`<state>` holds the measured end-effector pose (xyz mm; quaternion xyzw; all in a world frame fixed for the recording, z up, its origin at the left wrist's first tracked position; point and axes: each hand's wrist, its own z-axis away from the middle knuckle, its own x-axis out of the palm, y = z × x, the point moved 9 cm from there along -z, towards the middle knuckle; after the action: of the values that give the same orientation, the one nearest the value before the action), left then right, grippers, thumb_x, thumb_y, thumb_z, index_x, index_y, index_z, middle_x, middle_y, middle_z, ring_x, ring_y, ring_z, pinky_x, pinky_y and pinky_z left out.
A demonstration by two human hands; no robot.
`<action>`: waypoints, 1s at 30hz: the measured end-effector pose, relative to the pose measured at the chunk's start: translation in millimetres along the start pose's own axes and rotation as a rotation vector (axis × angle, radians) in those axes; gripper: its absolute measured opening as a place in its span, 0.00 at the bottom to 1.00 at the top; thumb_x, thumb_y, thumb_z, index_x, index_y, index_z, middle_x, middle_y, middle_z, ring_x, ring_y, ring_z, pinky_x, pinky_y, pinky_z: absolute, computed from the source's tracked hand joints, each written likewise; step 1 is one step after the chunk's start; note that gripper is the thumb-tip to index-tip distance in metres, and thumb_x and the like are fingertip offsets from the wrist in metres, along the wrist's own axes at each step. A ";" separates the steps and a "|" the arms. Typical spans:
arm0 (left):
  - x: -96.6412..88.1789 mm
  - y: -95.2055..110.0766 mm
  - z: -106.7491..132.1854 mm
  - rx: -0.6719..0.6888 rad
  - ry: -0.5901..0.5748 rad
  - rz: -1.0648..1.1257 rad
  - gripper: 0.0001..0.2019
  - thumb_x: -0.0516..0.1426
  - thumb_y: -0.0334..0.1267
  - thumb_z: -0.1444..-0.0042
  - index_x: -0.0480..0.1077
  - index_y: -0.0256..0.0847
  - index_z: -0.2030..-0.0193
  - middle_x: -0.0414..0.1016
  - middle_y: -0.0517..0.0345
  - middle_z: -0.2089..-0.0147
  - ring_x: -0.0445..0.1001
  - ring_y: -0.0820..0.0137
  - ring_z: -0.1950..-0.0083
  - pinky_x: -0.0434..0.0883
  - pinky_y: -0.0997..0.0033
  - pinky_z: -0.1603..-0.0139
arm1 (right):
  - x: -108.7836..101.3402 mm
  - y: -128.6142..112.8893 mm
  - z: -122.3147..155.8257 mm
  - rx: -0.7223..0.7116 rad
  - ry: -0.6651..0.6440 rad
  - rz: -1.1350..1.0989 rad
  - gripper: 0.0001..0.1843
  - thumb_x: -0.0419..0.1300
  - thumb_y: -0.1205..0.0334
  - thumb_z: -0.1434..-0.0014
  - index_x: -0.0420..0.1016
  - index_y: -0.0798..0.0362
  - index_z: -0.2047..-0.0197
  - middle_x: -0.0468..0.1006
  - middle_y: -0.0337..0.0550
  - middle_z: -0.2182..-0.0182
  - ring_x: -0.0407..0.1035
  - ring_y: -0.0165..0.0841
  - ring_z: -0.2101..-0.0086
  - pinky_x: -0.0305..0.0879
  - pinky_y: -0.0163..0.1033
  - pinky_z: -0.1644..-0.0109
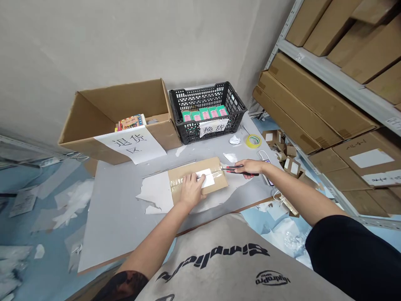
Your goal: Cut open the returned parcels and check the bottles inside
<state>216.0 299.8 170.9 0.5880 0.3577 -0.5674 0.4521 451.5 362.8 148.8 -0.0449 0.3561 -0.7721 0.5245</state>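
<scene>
My left hand [191, 190] presses flat on a brown cardboard parcel [216, 180], its fingers touching a white label [206, 178]. Shiny clear packing tape [178, 180] runs across the parcel lengthwise. My right hand [247, 167] grips a black and red utility knife [233, 169], whose front end meets the taped right end of the parcel. A torn sheet of white paper [155, 193] lies under the parcel's left side on the grey table [122, 213].
At the table's back stand an open cardboard box [125, 100] with a paper sign and a black plastic crate [206, 110] holding several green and pink boxes. A yellow tape roll [253, 141] lies nearby. Shelves of flat cartons [313, 104] fill the right side.
</scene>
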 end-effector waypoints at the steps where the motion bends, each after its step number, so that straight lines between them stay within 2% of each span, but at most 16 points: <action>1: -0.2 -0.8 -0.6 -0.003 0.007 -0.002 0.38 0.69 0.49 0.60 0.64 0.45 0.41 0.65 0.45 0.51 0.64 0.53 0.51 0.62 0.55 0.47 | 4.8 2.2 0.3 0.007 -0.034 0.002 0.26 0.59 0.38 0.45 0.70 0.51 0.55 0.70 0.35 0.84 0.61 0.28 0.85 0.56 0.33 0.79; 4: -1.0 -2.9 -2.9 -0.006 0.020 -0.027 0.37 0.68 0.49 0.59 0.64 0.44 0.42 0.65 0.45 0.52 0.65 0.53 0.52 0.63 0.55 0.48 | 13.9 7.2 6.1 0.024 -0.112 0.038 0.25 0.61 0.39 0.47 0.72 0.51 0.57 0.71 0.35 0.83 0.61 0.28 0.84 0.55 0.33 0.78; 6: -2.0 -2.6 -3.5 0.003 0.028 -0.043 0.37 0.68 0.50 0.59 0.65 0.43 0.42 0.65 0.45 0.53 0.65 0.53 0.53 0.64 0.55 0.49 | 8.1 8.2 12.5 0.022 -0.068 0.030 0.26 0.61 0.39 0.47 0.73 0.51 0.55 0.71 0.35 0.83 0.61 0.28 0.84 0.55 0.33 0.77; 9: -3.6 -1.3 -1.7 0.009 0.047 -0.038 0.37 0.69 0.49 0.60 0.65 0.43 0.42 0.65 0.45 0.54 0.65 0.53 0.53 0.65 0.54 0.49 | -9.3 6.2 23.0 -0.006 0.093 0.096 0.26 0.56 0.40 0.42 0.72 0.51 0.51 0.71 0.36 0.82 0.64 0.30 0.81 0.57 0.34 0.74; 12: -4.1 -0.6 1.6 0.014 0.076 0.014 0.37 0.70 0.49 0.61 0.65 0.43 0.43 0.65 0.44 0.52 0.65 0.51 0.49 0.65 0.51 0.46 | -19.0 -4.5 29.6 -0.080 0.319 0.392 0.22 0.51 0.44 0.37 0.72 0.46 0.47 0.77 0.41 0.72 0.70 0.34 0.72 0.60 0.36 0.66; 15: -6.8 0.1 0.4 0.087 0.129 0.116 0.38 0.69 0.55 0.61 0.67 0.43 0.44 0.63 0.41 0.44 0.57 0.45 0.37 0.59 0.44 0.37 | -8.1 -17.1 31.1 -0.167 0.535 0.693 0.21 0.49 0.52 0.34 0.66 0.42 0.39 0.77 0.48 0.56 0.71 0.40 0.58 0.62 0.40 0.57; 16: -7.8 -1.2 -2.4 0.112 0.139 0.154 0.36 0.67 0.57 0.59 0.68 0.43 0.45 0.61 0.40 0.40 0.53 0.43 0.33 0.57 0.43 0.35 | -1.6 -17.8 30.5 -0.176 0.586 0.751 0.23 0.49 0.54 0.34 0.64 0.42 0.37 0.76 0.49 0.53 0.70 0.42 0.55 0.62 0.42 0.54; 18: -9.0 -7.1 -12.8 0.135 0.124 0.210 0.25 0.60 0.57 0.47 0.70 0.43 0.48 0.56 0.42 0.35 0.47 0.45 0.30 0.55 0.42 0.33 | 11.6 -13.3 28.7 -0.171 0.658 0.778 0.25 0.48 0.56 0.33 0.59 0.42 0.33 0.74 0.51 0.52 0.69 0.43 0.53 0.61 0.44 0.50; 20: -9.7 -12.5 -27.5 0.154 0.067 0.227 0.16 0.52 0.50 0.37 0.73 0.44 0.52 0.56 0.47 0.32 0.49 0.48 0.29 0.56 0.42 0.33 | 23.4 -5.5 27.7 -0.174 0.706 0.692 0.26 0.47 0.56 0.33 0.58 0.44 0.33 0.74 0.51 0.55 0.69 0.43 0.53 0.62 0.44 0.48; 22: -10.7 -13.9 -41.7 0.202 -0.011 0.215 0.14 0.49 0.44 0.35 0.74 0.45 0.55 0.58 0.50 0.32 0.52 0.50 0.30 0.56 0.43 0.33 | 33.3 0.7 27.3 -0.220 0.744 0.500 0.24 0.46 0.56 0.32 0.60 0.44 0.34 0.74 0.49 0.55 0.69 0.41 0.53 0.63 0.44 0.48; 24: -11.2 -13.5 -51.6 0.262 -0.088 0.199 0.12 0.51 0.40 0.37 0.75 0.44 0.57 0.58 0.51 0.31 0.54 0.50 0.31 0.57 0.43 0.33 | 37.9 9.8 25.0 -0.232 0.793 0.201 0.23 0.47 0.52 0.33 0.62 0.45 0.37 0.75 0.46 0.56 0.70 0.39 0.56 0.66 0.43 0.50; 27: -9.8 -16.8 -58.6 0.308 -0.168 0.199 0.10 0.53 0.33 0.41 0.75 0.44 0.59 0.56 0.53 0.29 0.54 0.52 0.30 0.57 0.45 0.33 | 43.2 25.9 11.7 -0.168 0.850 -0.305 0.24 0.53 0.44 0.39 0.67 0.48 0.46 0.75 0.42 0.64 0.70 0.34 0.68 0.70 0.41 0.61; 30: -9.4 -20.3 -62.2 0.352 -0.194 0.241 0.11 0.53 0.30 0.43 0.75 0.45 0.60 0.55 0.56 0.28 0.56 0.58 0.30 0.58 0.51 0.33 | 49.0 21.5 -9.1 -0.190 0.855 -0.626 0.25 0.59 0.40 0.48 0.69 0.50 0.55 0.72 0.39 0.71 0.66 0.32 0.74 0.68 0.38 0.69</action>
<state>217.5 365.8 174.4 0.6389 0.1351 -0.6169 0.4393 442.3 321.8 114.3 0.1222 0.5758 -0.8053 0.0712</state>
